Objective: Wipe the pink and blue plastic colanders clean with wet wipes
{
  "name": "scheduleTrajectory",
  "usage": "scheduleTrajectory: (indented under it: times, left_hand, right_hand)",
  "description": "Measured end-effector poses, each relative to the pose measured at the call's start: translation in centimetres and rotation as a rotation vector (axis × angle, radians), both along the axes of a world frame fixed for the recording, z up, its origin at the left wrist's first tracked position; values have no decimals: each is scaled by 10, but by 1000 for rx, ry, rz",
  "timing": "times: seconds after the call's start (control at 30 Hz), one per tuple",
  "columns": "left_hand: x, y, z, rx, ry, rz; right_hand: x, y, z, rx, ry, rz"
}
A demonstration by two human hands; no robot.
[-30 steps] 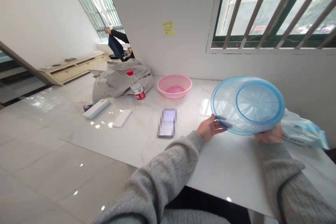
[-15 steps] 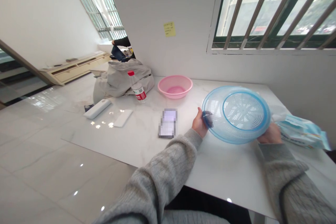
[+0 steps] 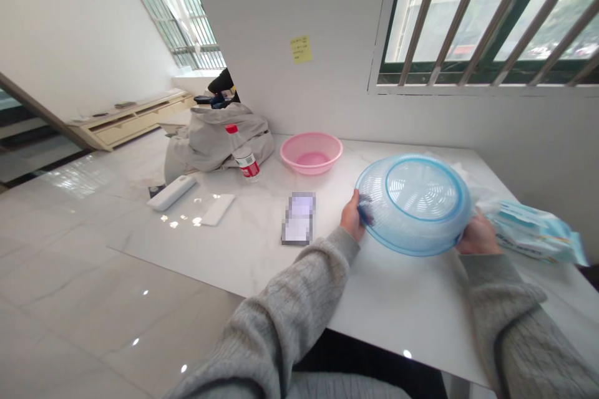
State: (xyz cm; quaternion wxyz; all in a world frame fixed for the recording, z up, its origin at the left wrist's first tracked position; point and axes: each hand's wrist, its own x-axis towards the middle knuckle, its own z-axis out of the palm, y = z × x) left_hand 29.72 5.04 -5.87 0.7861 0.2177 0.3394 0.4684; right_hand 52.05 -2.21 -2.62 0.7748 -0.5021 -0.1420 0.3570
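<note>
Between my two hands is a clear blue plastic basket (image 3: pixel 407 230) with a slotted round base, turned bottom up and tilted above the white table (image 3: pixel 290 274). My left hand (image 3: pixel 352 216) grips its left rim, thumb outside and fingers showing darkly through the plastic. At the right rim my right hand (image 3: pixel 480 234) holds on, its fingers partly hidden by the basket. A pink basin (image 3: pixel 311 162) stands upright behind and to the left. Nearer my left forearm lies a phone (image 3: pixel 298 219), its screen blurred out.
A red-capped bottle (image 3: pixel 244 159) stands before a grey cloth bag (image 3: pixel 210 143). Two white flat objects, one a slim block (image 3: pixel 172 193) and one a thin slab (image 3: pixel 218 209), lie at left. A light-blue wipes pack (image 3: pixel 538 230) sits at right. Behind rises a wall with a barred window.
The blue basket has shifted slightly left and tipped, so its base faces more upward. My right hand has moved a little left with it. In the background, a person's arm has changed position.
</note>
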Motion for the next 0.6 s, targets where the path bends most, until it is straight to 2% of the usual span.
scheduleTrajectory:
  times: [0.07, 0.13, 0.27, 0.4, 0.6]
  left_hand:
    - [-3, 4, 1, -33, -2, 85]
    - [-4, 4, 1, -49, -32, 85]
    - [1, -7, 3, -42, -111, -86]
    - [5, -20, 4, 93, -122, -270]
    - [5, -23, 4, 183, -116, -300]
  right_hand:
    - [-1, -1, 1, -23, 3, 64]
    - [0, -2, 0, -47, 6, 20]
    - [1, -4, 2, -8, 20, -118]
    - [1, -4, 6, 96, 70, -241]
    - [2, -3, 8, 125, 74, -272]
